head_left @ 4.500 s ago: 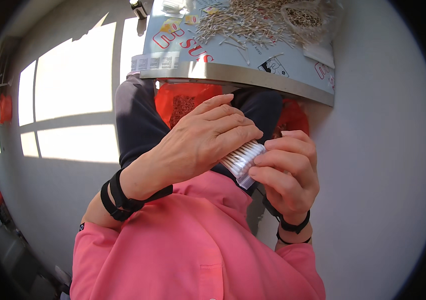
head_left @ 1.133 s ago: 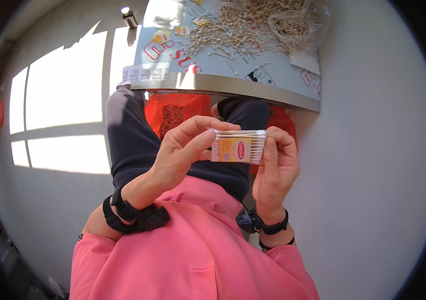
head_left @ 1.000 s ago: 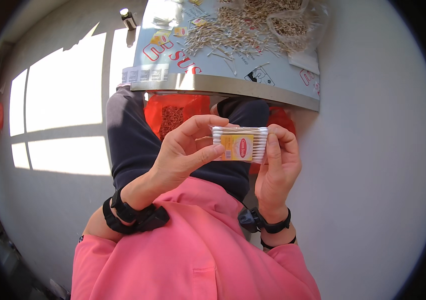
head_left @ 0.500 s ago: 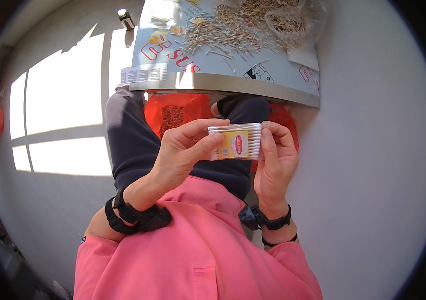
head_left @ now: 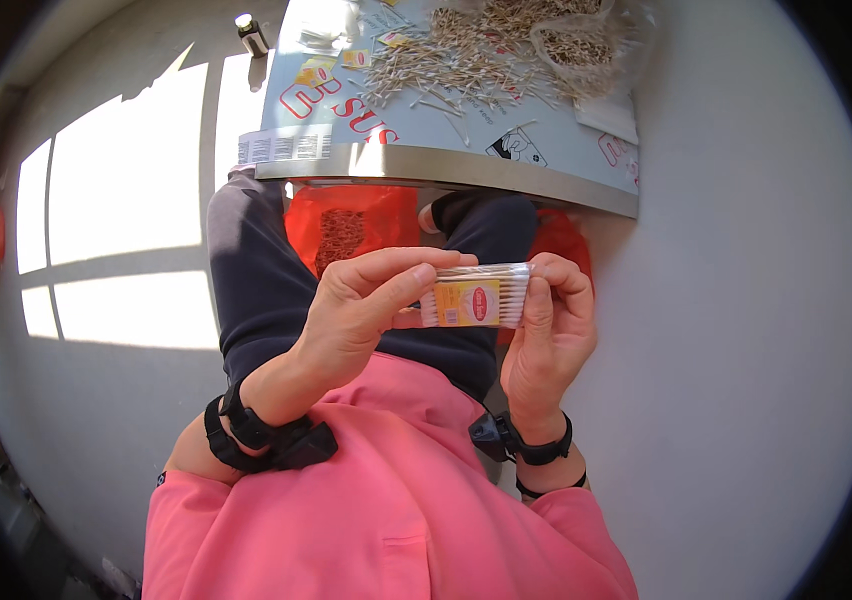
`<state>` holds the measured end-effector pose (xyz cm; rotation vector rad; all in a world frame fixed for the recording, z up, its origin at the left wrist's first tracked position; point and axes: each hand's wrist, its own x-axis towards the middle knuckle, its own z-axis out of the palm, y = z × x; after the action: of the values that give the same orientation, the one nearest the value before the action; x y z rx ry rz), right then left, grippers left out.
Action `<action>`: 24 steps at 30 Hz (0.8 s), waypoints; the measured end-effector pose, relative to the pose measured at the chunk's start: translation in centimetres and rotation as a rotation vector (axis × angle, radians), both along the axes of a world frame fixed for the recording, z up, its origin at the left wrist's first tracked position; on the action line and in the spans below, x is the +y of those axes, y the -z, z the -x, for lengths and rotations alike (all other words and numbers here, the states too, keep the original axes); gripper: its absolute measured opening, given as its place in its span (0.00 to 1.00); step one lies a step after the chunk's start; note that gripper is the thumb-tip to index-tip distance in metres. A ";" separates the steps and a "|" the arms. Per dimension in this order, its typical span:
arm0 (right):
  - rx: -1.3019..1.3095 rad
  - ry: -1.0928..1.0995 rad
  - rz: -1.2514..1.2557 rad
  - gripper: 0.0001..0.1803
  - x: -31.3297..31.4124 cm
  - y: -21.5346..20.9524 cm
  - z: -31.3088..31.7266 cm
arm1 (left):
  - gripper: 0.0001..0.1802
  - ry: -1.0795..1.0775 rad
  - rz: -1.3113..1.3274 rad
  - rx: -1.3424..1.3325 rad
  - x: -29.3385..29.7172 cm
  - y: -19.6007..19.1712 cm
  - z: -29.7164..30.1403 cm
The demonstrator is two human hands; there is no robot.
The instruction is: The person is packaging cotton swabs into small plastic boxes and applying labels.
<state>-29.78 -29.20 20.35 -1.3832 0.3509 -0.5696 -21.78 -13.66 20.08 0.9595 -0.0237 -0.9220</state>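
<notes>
Over my lap I hold a clear plastic pack of cotton swabs [head_left: 513, 297] between both hands. White cotton tips show along its two sides, and a yellow label with a red oval faces me. My left hand [head_left: 356, 305] pinches the pack's upper left corner, its thumb and index finger along the top edge. At the upper right corner, the thumb and fingers of my right hand [head_left: 553, 330] grip the plastic. Parts of the pack behind my fingers are hidden.
Ahead stands a metal-edged table [head_left: 426, 163] strewn with loose cotton swabs [head_left: 446, 70]. Small yellow cards [head_left: 316, 71] and clear plastic bags [head_left: 328, 25] lie at its left. A bulging bag of swabs [head_left: 576, 50] sits at the right. Beneath is a red bag [head_left: 386, 215]; a dark bottle [head_left: 252, 38] stands left.
The pack has shifted slightly down and to the right. My left thumb has moved up toward the pack's top edge and uncovers more of the label. Both hands keep hold.
</notes>
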 end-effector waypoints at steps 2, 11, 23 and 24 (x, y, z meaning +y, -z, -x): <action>-0.017 0.006 0.042 0.03 0.1 0.0 0.0 | 0.15 0.006 0.006 0.014 0.0 0.0 0.0; 0.055 0.026 -0.029 0.04 0.0 0.7 0.1 | 0.16 0.001 0.095 0.111 -0.1 1.4 0.2; 0.180 -0.067 -0.535 0.09 0.6 2.5 -2.0 | 0.37 -0.030 0.147 -0.102 1.7 1.2 -0.3; 0.197 -0.098 -0.596 0.10 0.7 2.4 -2.1 | 0.38 -0.049 0.138 -0.149 1.8 1.1 -0.2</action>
<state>-27.68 -28.52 17.96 -0.8721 0.5574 -0.2158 -21.54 -11.88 19.03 0.8948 -0.1873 -0.7915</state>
